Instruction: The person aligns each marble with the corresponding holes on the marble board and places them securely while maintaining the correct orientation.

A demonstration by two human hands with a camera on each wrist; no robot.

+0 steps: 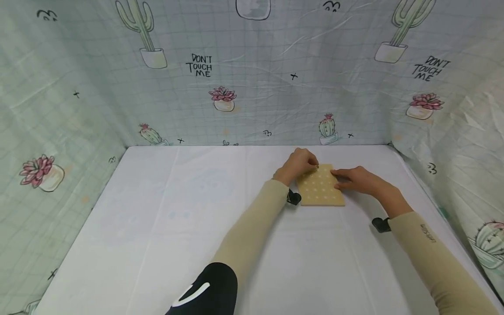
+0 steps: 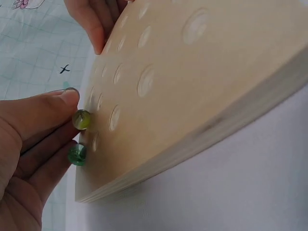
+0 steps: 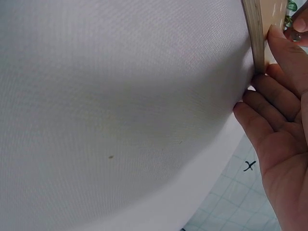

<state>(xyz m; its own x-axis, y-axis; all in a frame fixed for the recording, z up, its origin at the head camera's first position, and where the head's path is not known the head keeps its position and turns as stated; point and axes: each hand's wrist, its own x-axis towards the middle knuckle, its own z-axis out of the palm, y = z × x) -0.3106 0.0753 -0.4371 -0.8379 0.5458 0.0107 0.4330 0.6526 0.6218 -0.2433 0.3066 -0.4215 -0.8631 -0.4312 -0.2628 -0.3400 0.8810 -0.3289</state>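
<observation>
A patterned curtain [image 1: 98, 87] hangs along the left of the head view, its lower-left plant print cut off by the frame. Next I see the white bench [image 1: 197, 210], its near edge out of the frame. At lower centre a black shape [image 1: 216, 288] with white strokes covers part of the left sleeve [image 1: 252, 223] and runs off the bottom.

Right of centre, the left hand [image 1: 295, 166] leans over the wooden board [image 1: 320, 192], pinching a marble, though I can't make out which, as the thumb hides the tips. At left in the left-wrist view, a yellow-green marble [image 2: 82, 119] and a green marble [image 2: 77, 155] sit close by those fingertips, over the board's dimpled face; a dull clear marble [image 3: 296, 37] peeps out at the upper right of the right-wrist view, half covered.

The board lies on the bench right of centre, its upper-left part behind the left hand. Farther right, the right hand [image 1: 358, 180] grasps the board's edge, thumb on its face; whether any finger goes underneath I can't tell. The right sleeve [image 1: 441, 262] is cut off at lower right, its lettering hard to read.
</observation>
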